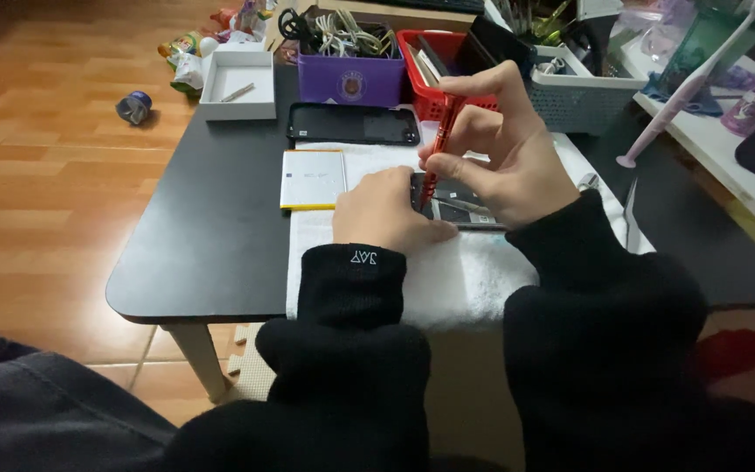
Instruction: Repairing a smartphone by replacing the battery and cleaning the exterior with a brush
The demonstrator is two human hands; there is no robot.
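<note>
Fingers of the right hand (500, 153) pinch an orange screwdriver (441, 140) upright over an opened phone (456, 210) on a white towel (474, 275) atop the black bench (211, 227); the left hand (382, 210) lies curled on the phone.

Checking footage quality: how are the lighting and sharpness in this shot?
Head view: dim, warm light; the white towel is brightest, the black sleeves lose detail. The right hand and red screwdriver are fairly sharp; the far baskets look soft and grainy.
</note>
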